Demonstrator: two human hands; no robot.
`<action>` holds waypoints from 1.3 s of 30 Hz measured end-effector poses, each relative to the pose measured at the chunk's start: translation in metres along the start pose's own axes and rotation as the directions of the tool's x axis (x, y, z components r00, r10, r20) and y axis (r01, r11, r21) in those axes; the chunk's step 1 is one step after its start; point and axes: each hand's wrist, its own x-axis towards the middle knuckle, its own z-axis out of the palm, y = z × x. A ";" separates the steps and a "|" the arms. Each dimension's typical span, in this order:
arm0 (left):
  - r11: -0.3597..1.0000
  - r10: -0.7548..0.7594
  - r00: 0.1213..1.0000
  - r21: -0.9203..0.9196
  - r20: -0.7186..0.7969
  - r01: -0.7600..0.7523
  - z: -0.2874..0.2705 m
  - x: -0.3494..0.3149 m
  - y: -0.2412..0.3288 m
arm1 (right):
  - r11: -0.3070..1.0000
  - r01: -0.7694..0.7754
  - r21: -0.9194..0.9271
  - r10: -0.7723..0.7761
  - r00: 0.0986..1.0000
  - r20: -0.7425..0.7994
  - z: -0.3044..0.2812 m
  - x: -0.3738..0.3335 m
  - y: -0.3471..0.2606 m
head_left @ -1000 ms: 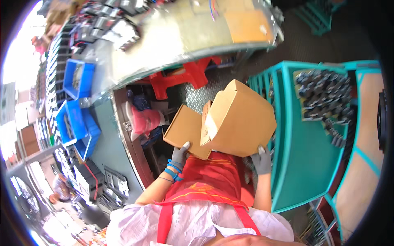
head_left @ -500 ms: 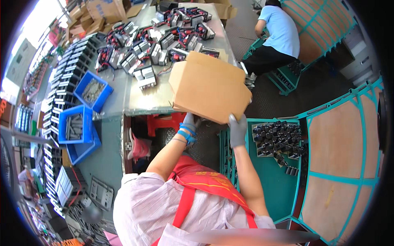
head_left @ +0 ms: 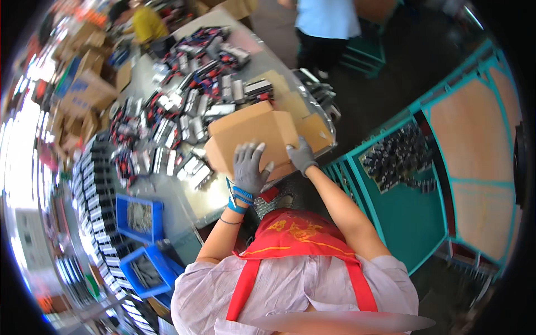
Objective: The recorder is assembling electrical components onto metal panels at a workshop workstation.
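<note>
A flat brown cardboard box blank (head_left: 254, 132) with flaps lies at the near edge of the table, in front of me. My left hand (head_left: 249, 169), in a grey glove with blue bands at the wrist, rests on it with fingers spread flat. At its right edge my right hand (head_left: 303, 157), also grey-gloved, holds the cardboard between thumb and fingers; the fingers are partly hidden. Beyond the cardboard lie many small black-and-silver units with red parts (head_left: 191, 124), heaped on the table.
Two blue bins (head_left: 162, 220) with small metal parts stand at the left, beside a long row of black-and-silver pieces (head_left: 92, 190). On my right is a teal cart (head_left: 405, 223) with black cylindrical parts. A person in light blue (head_left: 326, 19) stands beyond; another in yellow (head_left: 148, 25) is at far left.
The cardboard has come down from mid-air onto the table edge. My left hand has moved from under its edge to flat on top. The view has turned, and the person in blue now stands.
</note>
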 end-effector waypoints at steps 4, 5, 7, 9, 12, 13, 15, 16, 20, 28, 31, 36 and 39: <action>0.822 -0.045 0.990 0.568 0.136 -0.041 0.016 0.055 -0.021 | 0.984 -0.038 -0.175 0.048 0.997 0.055 0.008 0.002 0.003; 0.808 -0.057 0.986 0.587 0.158 -0.047 0.022 0.059 -0.027 | 0.989 -0.108 -0.105 0.112 0.993 0.029 0.010 0.001 0.004; 0.792 -0.023 0.988 0.606 0.152 -0.075 0.031 0.059 -0.037 | 0.972 -0.217 -0.087 0.219 0.976 0.007 0.011 -0.004 0.009; 0.792 0.107 0.989 0.591 0.106 -0.149 0.037 0.054 -0.044 | 0.994 -0.113 -0.003 0.113 0.992 -0.061 0.010 -0.011 0.014; 0.773 0.112 0.988 0.616 0.103 -0.152 0.043 0.048 -0.048 | 0.993 -0.115 -0.039 0.111 0.989 -0.093 0.007 -0.033 0.018; 0.771 0.137 0.985 0.612 0.109 -0.175 0.044 0.048 -0.048 | 0.984 -0.170 -0.058 0.168 0.985 -0.042 0.006 -0.048 0.020; 0.762 0.067 0.990 0.634 0.126 -0.132 0.045 0.047 -0.044 | 0.990 -0.107 -0.097 0.102 0.994 -0.047 -0.007 -0.091 0.031; 0.743 0.065 0.992 0.658 0.110 -0.122 0.045 0.046 -0.041 | 0.990 -0.100 -0.099 0.095 0.994 -0.055 -0.015 -0.115 0.038; 0.710 0.101 0.983 0.681 0.151 -0.177 0.046 0.035 -0.037 | 0.876 -0.440 -0.198 0.482 0.825 0.295 -0.080 -0.240 0.091; 0.576 0.133 0.911 0.717 0.391 -0.392 0.084 0.100 -0.014 | 0.383 -0.801 0.461 0.920 0.285 -0.269 -0.137 -0.602 0.151; 0.441 0.300 0.514 0.361 0.804 -0.822 0.154 0.179 0.131 | 0.431 -0.570 0.699 0.822 -0.072 -0.566 -0.119 -0.710 0.145; 0.087 0.387 -0.754 -0.835 0.531 -0.544 0.278 0.205 0.358 | 0.396 -0.123 0.910 0.827 -0.382 -0.412 -0.075 -0.805 0.130; 0.437 0.406 -0.549 -0.683 0.730 -0.585 0.309 0.134 0.376 | 0.507 0.070 0.859 0.819 -0.352 -0.454 -0.056 -0.825 0.125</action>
